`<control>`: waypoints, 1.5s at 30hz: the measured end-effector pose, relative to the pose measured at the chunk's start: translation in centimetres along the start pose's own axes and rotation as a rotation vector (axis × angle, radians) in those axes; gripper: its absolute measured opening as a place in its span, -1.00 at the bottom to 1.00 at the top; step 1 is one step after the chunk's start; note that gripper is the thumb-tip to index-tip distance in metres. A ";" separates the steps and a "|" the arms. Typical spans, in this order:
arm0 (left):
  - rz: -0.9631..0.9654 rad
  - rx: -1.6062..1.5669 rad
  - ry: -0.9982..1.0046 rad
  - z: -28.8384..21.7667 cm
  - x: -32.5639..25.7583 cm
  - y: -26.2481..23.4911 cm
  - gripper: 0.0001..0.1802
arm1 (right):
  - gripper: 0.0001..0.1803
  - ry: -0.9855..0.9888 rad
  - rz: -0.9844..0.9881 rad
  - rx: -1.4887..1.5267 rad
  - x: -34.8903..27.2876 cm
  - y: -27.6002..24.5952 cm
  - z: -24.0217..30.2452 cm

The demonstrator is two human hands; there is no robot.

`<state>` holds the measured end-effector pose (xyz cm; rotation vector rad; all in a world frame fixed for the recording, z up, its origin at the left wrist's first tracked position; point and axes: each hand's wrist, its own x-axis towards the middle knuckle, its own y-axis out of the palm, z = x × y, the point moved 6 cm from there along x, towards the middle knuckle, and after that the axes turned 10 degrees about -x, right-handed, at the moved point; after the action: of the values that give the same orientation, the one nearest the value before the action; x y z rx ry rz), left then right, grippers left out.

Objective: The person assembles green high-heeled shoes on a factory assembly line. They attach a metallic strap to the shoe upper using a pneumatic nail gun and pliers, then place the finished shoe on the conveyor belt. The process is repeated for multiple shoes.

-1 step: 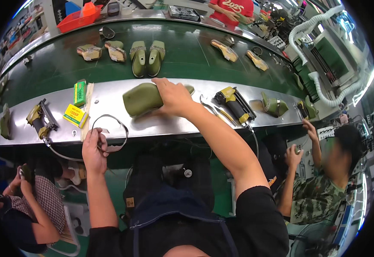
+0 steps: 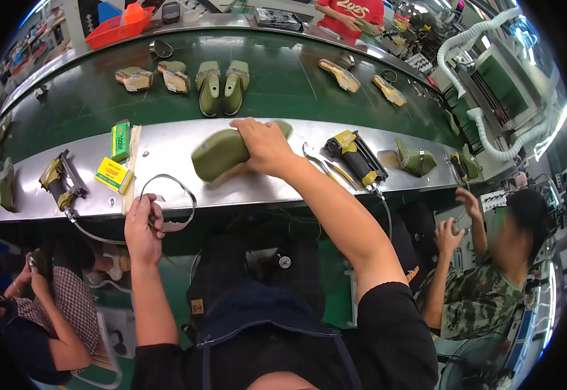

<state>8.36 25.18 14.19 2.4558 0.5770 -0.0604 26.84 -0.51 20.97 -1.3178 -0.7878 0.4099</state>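
R hand point(image 2: 264, 144) fingers wrapped over olive shoe last point(image 2: 222, 153) on steel ledge point(image 2: 166, 146); looks rigid, smooth, prob slippery, so grip mid-body. L hand point(image 2: 143, 229) fingers curled, pinching thin strap loop point(image 2: 178, 192).

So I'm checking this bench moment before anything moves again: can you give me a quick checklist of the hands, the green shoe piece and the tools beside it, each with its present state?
1. Right hand has a grip on the olive-green shoe form: ok, fingers wrap its right end.
2. Shoe form is supported: ok, it lies on the metal shelf.
3. Left hand has the thin grey strap loop: ok, held at the shelf's front edge.
4. Staple gun is apart from the right hand: ok, it lies to the right.
5. Yellow box is apart from the shoe form: ok.
6. Strap loop is free of snags: cannot tell.
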 end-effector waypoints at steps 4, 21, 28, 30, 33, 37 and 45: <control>0.114 0.072 -0.101 0.8 -0.5 2.2 -0.73 | -0.29 -0.042 -0.079 -0.023 -2.2 2.1 -3.3; 0.485 0.413 -0.152 1.2 -2.4 12.6 -0.74 | -0.50 0.291 0.121 1.294 -11.1 -4.2 5.3; 0.553 0.439 -0.206 1.9 -3.3 14.2 -0.72 | -0.58 0.372 0.110 1.082 -12.2 -6.1 4.8; 0.585 0.438 -0.224 2.4 -3.4 14.3 -0.72 | -0.55 0.355 0.005 0.921 -12.5 -5.8 4.5; 0.586 0.424 -0.255 2.4 -3.6 13.9 -0.71 | -0.61 0.451 0.130 1.017 -12.6 -4.4 4.6; 0.584 0.312 -0.170 2.7 -2.9 13.1 -0.66 | -0.75 0.585 0.125 1.323 -13.2 -4.7 5.2; 0.559 0.099 -0.254 3.2 -3.7 11.7 -0.53 | -0.74 0.543 0.078 1.399 -13.6 -4.5 6.2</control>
<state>10.24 13.47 18.73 2.5617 -0.2323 -0.1727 12.43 -6.40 21.85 -0.0909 0.1052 0.4813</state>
